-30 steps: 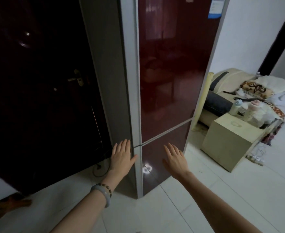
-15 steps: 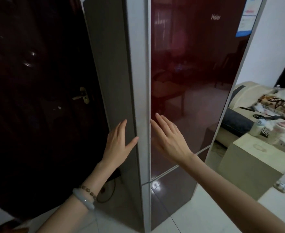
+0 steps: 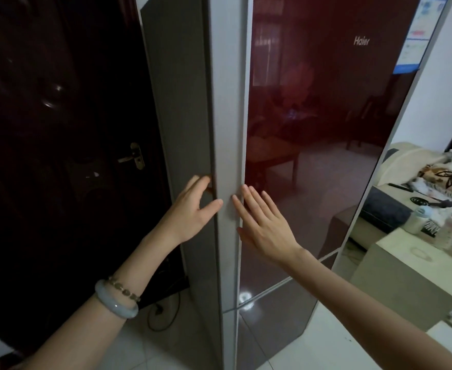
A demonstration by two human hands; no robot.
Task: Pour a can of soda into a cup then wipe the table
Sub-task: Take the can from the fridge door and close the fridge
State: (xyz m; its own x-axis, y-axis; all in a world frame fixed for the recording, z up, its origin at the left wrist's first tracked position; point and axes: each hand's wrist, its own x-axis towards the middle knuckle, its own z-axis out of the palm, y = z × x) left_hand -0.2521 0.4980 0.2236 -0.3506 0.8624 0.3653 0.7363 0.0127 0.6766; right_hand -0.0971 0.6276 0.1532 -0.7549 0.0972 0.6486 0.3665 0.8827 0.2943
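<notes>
A tall fridge (image 3: 326, 108) with a glossy dark-red upper door and a grey side panel fills the middle of the view. My left hand (image 3: 192, 209) lies against the grey side at the door's edge, its fingertips at the seam and its thumb on the pale door edge. My right hand (image 3: 262, 222) rests flat with straight fingers on the red door next to that edge. Neither hand holds anything. No soda can, cup or cloth is in view.
A dark wooden door (image 3: 59, 156) with a brass handle (image 3: 135, 156) stands left of the fridge. At right is a beige cabinet (image 3: 406, 276) with bottles (image 3: 422, 220) on it, then a sofa with blankets (image 3: 446, 177). A black cable (image 3: 163, 313) lies on the white tiled floor.
Both hands rose from near the lower door seam to the upper door's edge and moved closer to the fridge. The view tilted upward and nearer.
</notes>
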